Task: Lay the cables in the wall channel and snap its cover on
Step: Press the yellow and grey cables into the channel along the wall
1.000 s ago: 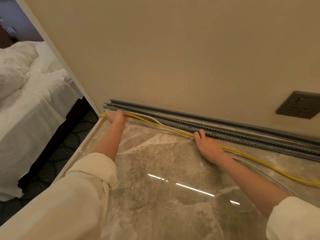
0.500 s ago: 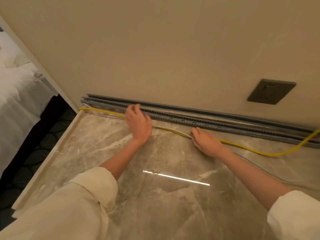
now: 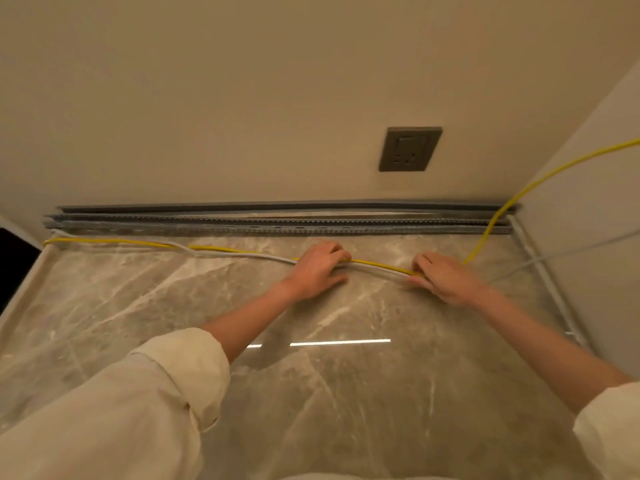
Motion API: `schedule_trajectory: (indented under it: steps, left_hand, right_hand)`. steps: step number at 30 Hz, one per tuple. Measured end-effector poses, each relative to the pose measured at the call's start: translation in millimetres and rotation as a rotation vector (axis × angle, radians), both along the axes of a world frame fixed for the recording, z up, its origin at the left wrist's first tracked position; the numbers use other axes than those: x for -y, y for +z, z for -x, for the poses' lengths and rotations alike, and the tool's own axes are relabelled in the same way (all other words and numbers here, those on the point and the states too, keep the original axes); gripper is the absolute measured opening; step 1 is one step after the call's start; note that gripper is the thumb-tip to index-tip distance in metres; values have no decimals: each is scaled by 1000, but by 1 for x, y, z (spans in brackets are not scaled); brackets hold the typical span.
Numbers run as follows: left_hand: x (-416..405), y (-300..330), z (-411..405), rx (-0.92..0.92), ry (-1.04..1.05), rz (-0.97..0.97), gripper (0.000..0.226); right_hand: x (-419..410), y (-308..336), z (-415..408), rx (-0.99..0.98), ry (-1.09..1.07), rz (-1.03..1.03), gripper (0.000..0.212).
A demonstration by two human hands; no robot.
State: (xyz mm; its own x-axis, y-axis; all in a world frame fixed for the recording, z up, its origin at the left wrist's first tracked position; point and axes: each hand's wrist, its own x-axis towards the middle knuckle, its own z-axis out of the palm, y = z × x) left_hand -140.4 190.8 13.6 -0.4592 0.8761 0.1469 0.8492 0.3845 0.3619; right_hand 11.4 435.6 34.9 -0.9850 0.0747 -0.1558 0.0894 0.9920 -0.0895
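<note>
A grey slotted wall channel (image 3: pixel 277 226) runs along the foot of the beige wall, its long cover strip (image 3: pixel 277 206) lying behind it against the wall. A yellow cable (image 3: pixel 114 241) and a white cable (image 3: pixel 242 255) lie on the marble top in front of the channel. My left hand (image 3: pixel 317 270) grips both cables with curled fingers near the middle. My right hand (image 3: pixel 443 278) holds them a short way to the right. Past my right hand the yellow cable rises up to the right and the white one trails off to the right.
The marble counter (image 3: pixel 311 393) ends in a raised pale rim at the left edge (image 3: pixel 24 296) and meets a side wall (image 3: pixel 588 237) at the right. A dark wall socket (image 3: pixel 409 148) sits above the channel.
My left hand slid right along the cables from the channel's left end to the middle. My right hand moved right as well, and the view turned right, away from the bed.
</note>
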Motion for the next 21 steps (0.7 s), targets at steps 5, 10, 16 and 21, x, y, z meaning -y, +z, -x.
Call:
schedule_trajectory:
  steps: [5,10,16,21]
  left_hand:
    - [-33,-1,-22,-22,-31,-71,32]
    - [-59,-1,-35,-1,-25,-102,16]
    - [-66,-4,-29,115,117,-142,18]
    - [-73,-7,-27,200,183,-167,16]
  right_hand:
    - [-27,5,-9,32,-49,82,24]
    - [-40,19,-4,100,-36,100,22]
    - [-65,30,-8,228,-203,-26,14]
    - [-80,35,-14,236,-247,-106,21]
